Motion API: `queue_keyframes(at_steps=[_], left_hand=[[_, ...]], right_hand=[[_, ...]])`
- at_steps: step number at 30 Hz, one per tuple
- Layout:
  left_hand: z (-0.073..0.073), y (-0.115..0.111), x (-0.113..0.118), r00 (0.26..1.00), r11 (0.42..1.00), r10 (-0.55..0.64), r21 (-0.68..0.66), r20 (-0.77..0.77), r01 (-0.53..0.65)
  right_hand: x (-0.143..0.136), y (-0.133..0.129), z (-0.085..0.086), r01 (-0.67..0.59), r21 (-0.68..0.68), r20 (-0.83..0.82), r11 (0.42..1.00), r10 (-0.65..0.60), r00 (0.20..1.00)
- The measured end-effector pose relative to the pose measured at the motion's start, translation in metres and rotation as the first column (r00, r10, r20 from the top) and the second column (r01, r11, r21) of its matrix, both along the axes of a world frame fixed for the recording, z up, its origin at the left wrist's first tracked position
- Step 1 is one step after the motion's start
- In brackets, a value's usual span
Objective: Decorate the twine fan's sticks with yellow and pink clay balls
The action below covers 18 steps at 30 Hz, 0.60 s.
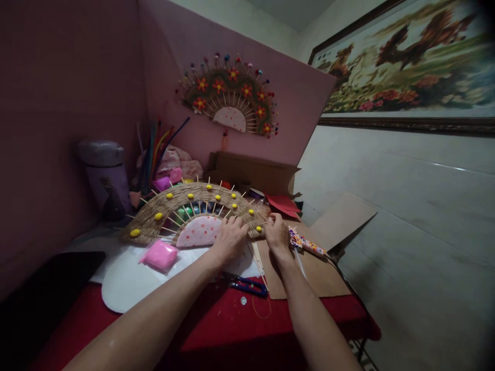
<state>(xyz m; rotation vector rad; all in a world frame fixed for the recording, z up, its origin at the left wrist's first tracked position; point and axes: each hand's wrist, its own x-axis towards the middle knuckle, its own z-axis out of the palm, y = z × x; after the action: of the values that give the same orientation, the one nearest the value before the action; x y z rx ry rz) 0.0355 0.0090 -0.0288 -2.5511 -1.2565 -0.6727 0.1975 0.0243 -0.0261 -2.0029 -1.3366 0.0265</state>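
Observation:
A half-round craft fan [145, 219] of coiled twine, with thin sticks and several yellow dots, lies before me. Its inner half-circle [199, 230] is pale with pinkish-red spots. My left hand [231, 236] presses on the right end of that half-circle, fingers curled over it. At the fan's right tip is my right hand [277, 233], its fingers pinched together beside the outermost stick. What they pinch is too small to make out. Below the hands lie loose thin sticks [260, 260] and blue-handled thread snips [249, 286]. A flower-patterned glue gun [307, 242] rests just right of my right hand.
A pink packet [160, 255] lies on a white round board [126, 283]. Cardboard [325, 281] covers the right side of the red-covered table [232, 330]. A purple bottle [106, 175] stands at left; a finished fan [232, 95] hangs on the pink panel behind.

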Motion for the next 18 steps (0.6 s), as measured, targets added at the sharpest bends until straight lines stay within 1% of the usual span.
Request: queue_keyframes(at_steps=[2, 4, 7, 9, 10, 12, 14, 15, 17, 18], left_hand=[[-0.001, 0.001, 0.000, 1.000, 1.000, 0.007, 0.025, -0.023, -0.007], [-0.001, 0.002, 0.000, 0.999, 0.999, 0.015, 0.044, -0.031, -0.014], [-0.001, 0.004, 0.000, 0.999, 0.998, 0.031, 0.058, -0.024, -0.030], [-0.002, 0.006, -0.001, 0.998, 0.997, 0.063, 0.054, -0.010, -0.062], [-0.002, 0.007, -0.001, 0.997, 0.996, 0.079, 0.049, 0.000, -0.079], [-0.005, 0.009, -0.002, 0.995, 0.994, 0.098, 0.040, 0.032, -0.099], [-0.008, 0.012, -0.001, 0.992, 0.995, 0.090, 0.031, 0.092, -0.094], [-0.010, 0.013, 0.000, 0.987, 0.996, 0.080, 0.026, 0.141, -0.084], [-0.012, 0.017, 0.002, 0.956, 0.999, 0.039, 0.008, 0.291, -0.043], [-0.012, 0.019, 0.003, 0.919, 1.000, 0.002, -0.003, 0.395, -0.001]], right_hand=[[0.001, 0.004, -0.004, -0.034, 0.079, -0.061, 0.996, 0.039, 0.997], [0.003, 0.009, -0.010, -0.067, 0.184, -0.139, 0.981, 0.094, 0.986], [0.005, 0.019, -0.019, -0.161, 0.338, -0.268, 0.927, 0.259, 0.928], [0.005, 0.024, -0.024, -0.251, 0.382, -0.296, 0.890, 0.375, 0.879], [0.005, 0.026, -0.026, -0.283, 0.384, -0.288, 0.879, 0.406, 0.867], [0.005, 0.026, -0.029, -0.290, 0.374, -0.243, 0.881, 0.395, 0.886], [0.005, 0.024, -0.028, -0.228, 0.403, -0.179, 0.886, 0.320, 0.930], [0.005, 0.022, -0.027, -0.191, 0.434, -0.145, 0.880, 0.278, 0.950], [0.004, 0.019, -0.023, -0.135, 0.511, -0.093, 0.849, 0.210, 0.973], [0.004, 0.017, -0.020, -0.120, 0.547, -0.079, 0.829, 0.194, 0.978]])
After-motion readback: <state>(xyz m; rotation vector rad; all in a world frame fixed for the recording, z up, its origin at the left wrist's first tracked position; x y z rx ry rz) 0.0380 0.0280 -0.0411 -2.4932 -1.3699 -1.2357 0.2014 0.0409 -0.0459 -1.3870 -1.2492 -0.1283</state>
